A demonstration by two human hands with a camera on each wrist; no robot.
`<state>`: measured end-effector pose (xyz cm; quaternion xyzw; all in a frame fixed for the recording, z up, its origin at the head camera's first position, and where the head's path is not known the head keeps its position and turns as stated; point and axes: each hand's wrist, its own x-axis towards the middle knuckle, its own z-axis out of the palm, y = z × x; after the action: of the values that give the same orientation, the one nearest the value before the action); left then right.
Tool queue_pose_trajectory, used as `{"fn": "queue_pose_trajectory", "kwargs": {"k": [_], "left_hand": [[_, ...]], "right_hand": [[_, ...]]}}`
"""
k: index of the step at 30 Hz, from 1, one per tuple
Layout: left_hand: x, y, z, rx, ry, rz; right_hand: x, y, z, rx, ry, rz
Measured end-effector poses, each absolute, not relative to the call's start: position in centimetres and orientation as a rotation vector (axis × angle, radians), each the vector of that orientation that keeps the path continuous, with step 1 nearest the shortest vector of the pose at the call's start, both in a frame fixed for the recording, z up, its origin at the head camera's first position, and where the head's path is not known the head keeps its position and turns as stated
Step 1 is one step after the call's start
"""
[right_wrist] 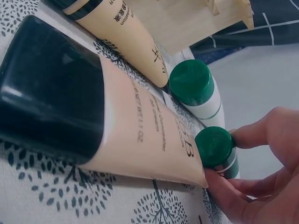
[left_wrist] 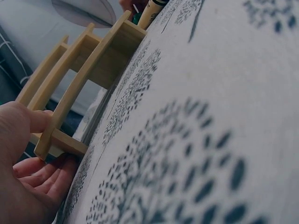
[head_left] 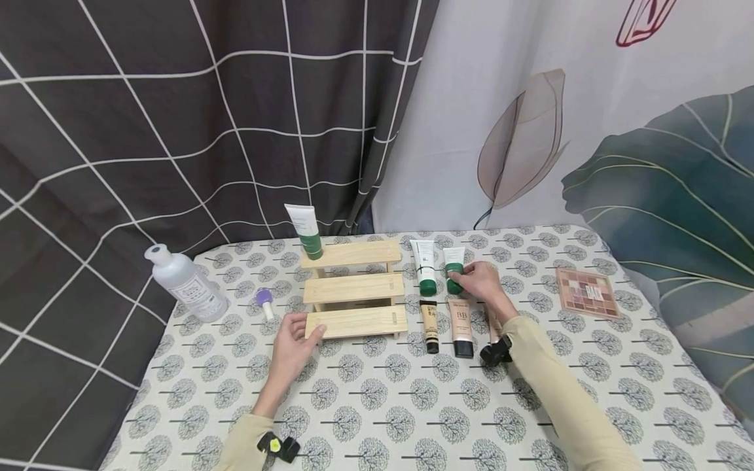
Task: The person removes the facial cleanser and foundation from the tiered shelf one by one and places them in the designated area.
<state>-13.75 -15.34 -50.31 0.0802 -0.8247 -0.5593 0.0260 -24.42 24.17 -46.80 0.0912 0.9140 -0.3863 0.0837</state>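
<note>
A three-step wooden display rack [head_left: 356, 288] stands in the middle of the table. My left hand [head_left: 292, 345] grips the left end of its lowest step, thumb on the front, as the left wrist view also shows. A white tube with a green cap [head_left: 305, 232] is upright on the top step's left end. To the right of the rack, my right hand [head_left: 484, 286] pinches a small green-and-white tube [head_left: 454, 267] near its green cap [right_wrist: 215, 146]. Beside that lies a larger white tube [head_left: 425, 265] with a green cap, and nearer me a BB cream tube [head_left: 461, 326].
A gold foundation tube [head_left: 430, 325] lies left of the BB cream, and another beige tube [head_left: 493, 324] is partly under my right wrist. An eyeshadow palette [head_left: 588, 292] is at far right. A clear bottle [head_left: 187, 284] and a purple-topped item [head_left: 264, 301] are at left.
</note>
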Motion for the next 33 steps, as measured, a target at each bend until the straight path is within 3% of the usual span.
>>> {"fn": "queue_pose_trajectory", "kwargs": {"k": [33], "left_hand": [[-13.4,-15.2,-49.9,0.237,-2.544,-1.734]], "right_hand": [[-24.8,23.2,-45.8,0.295,2.785,-1.32]]}}
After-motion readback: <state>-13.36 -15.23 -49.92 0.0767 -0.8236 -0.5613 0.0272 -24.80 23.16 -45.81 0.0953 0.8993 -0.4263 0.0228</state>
